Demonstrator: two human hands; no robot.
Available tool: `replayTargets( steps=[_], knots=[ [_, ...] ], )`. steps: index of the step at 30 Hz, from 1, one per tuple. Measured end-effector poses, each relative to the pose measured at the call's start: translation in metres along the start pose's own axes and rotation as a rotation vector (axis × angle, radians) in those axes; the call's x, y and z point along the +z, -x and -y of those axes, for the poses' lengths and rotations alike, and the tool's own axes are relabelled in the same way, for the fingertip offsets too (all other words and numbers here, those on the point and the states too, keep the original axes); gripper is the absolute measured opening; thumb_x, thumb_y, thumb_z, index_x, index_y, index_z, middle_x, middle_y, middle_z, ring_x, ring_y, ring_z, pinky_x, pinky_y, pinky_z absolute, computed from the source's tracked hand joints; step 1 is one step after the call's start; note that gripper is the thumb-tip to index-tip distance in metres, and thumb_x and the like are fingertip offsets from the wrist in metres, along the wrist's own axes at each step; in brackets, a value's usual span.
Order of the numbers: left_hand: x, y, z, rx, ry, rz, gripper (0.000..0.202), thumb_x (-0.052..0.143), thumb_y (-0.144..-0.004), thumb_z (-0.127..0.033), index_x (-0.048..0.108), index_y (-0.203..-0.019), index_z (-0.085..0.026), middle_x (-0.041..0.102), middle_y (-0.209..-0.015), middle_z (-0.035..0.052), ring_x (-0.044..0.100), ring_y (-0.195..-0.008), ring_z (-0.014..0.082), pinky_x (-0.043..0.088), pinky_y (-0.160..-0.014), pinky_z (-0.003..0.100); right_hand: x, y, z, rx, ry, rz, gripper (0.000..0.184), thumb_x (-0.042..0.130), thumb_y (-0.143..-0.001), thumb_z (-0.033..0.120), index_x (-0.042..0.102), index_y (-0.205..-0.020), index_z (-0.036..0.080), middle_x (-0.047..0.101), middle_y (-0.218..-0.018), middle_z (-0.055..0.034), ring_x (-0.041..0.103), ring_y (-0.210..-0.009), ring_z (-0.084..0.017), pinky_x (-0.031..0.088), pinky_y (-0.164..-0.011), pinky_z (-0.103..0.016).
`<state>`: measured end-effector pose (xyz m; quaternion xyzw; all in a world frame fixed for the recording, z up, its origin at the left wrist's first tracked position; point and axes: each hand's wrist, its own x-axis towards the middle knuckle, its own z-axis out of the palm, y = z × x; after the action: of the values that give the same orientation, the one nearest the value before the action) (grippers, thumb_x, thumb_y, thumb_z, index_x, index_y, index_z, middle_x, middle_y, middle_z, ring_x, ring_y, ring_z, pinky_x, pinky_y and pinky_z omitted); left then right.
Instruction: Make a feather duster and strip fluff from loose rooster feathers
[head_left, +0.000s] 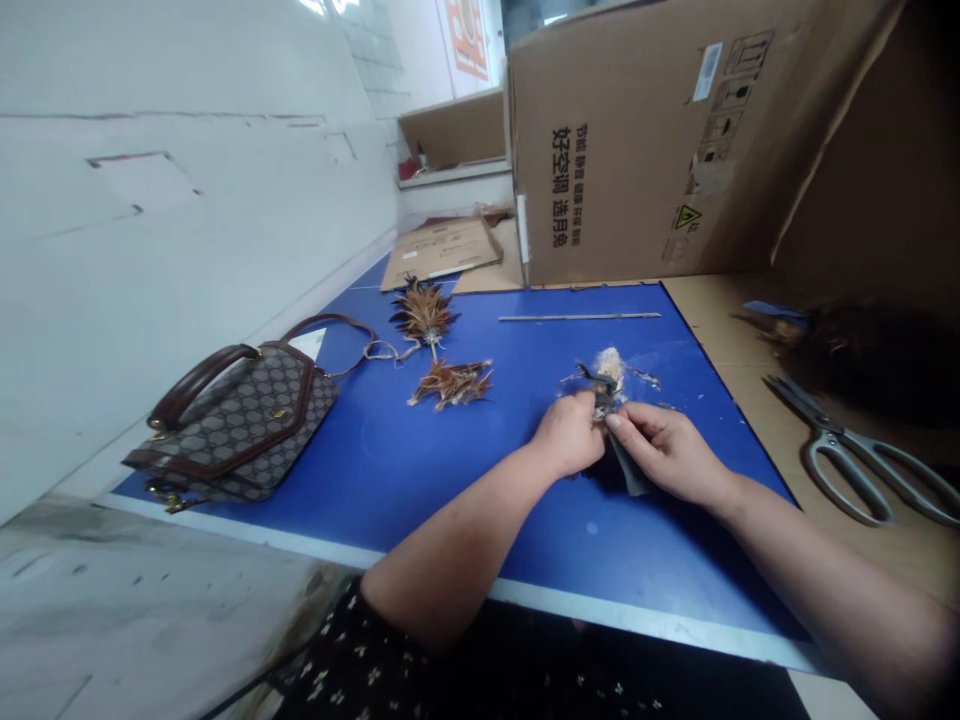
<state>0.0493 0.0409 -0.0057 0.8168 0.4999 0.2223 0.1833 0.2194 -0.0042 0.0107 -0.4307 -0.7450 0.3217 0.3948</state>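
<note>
My left hand (571,435) is closed in a fist over the blue tabletop, gripping the lower end of a small bundle of pale and dark feathers (611,368). Just to its right, my right hand (671,450) pinches a dark grey strip (628,468) between thumb and forefinger. One end of this strip hangs down below the fingers; its upper part meets the bundle between both hands. Whether the strip is tape or cloth I cannot tell. Feather scraps (646,378) lie just beyond the hands.
Left of my hands lie a brown feather bundle on a stick (424,315) and loose brown feathers (450,385). A patterned handbag (247,430) stands farther left. Beyond is a thin stick (577,317). Scissors (855,450) and dark feathers (877,350) lie right, before a large cardboard box (630,180).
</note>
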Motion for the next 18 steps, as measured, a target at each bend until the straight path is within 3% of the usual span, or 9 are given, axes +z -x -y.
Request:
replayTargets(
  steps=[6, 9, 13, 18],
  knots=[
    [-0.003, 0.003, -0.003, 0.015, 0.032, 0.014, 0.029, 0.061, -0.089, -0.038, 0.065, -0.109, -0.017, 0.074, -0.092, 0.0145, 0.071, -0.084, 0.0298, 0.052, -0.074, 0.036, 0.001, 0.002, 0.002, -0.087, 0.077, 0.011, 0.041, 0.050, -0.104, 0.045, 0.050, -0.071, 0.020, 0.044, -0.063, 0.0029, 0.041, -0.058, -0.011, 0.037, -0.056, -0.025],
    [-0.005, 0.002, 0.003, 0.024, 0.097, -0.034, 0.020, 0.061, -0.088, -0.033, 0.064, -0.098, -0.017, 0.071, -0.084, 0.0111, 0.067, -0.077, 0.0253, 0.048, -0.070, 0.033, -0.008, 0.000, -0.002, -0.144, 0.172, 0.062, 0.040, 0.049, -0.105, 0.044, 0.049, -0.071, 0.021, 0.045, -0.063, 0.0027, 0.042, -0.058, -0.012, 0.038, -0.057, -0.026],
    [-0.006, 0.000, 0.012, -0.016, 0.315, -0.040, 0.021, 0.058, -0.091, -0.035, 0.055, -0.077, -0.019, 0.055, -0.062, -0.0004, 0.050, -0.058, 0.0141, 0.038, -0.057, 0.027, -0.026, -0.004, -0.016, -0.202, 0.353, 0.092, 0.039, 0.049, -0.105, 0.043, 0.050, -0.072, 0.021, 0.048, -0.061, 0.0028, 0.041, -0.055, -0.012, 0.036, -0.057, -0.027],
    [-0.008, 0.005, 0.009, -0.023, 0.667, 0.067, 0.036, 0.060, -0.092, -0.050, 0.048, -0.075, -0.020, 0.044, -0.061, -0.0059, 0.039, -0.055, 0.0091, 0.031, -0.054, 0.024, -0.047, -0.009, -0.038, -0.236, 0.524, 0.092, 0.033, 0.049, -0.104, 0.039, 0.052, -0.075, 0.023, 0.053, -0.064, 0.0010, 0.045, -0.055, -0.014, 0.036, -0.058, -0.029]
  ],
)
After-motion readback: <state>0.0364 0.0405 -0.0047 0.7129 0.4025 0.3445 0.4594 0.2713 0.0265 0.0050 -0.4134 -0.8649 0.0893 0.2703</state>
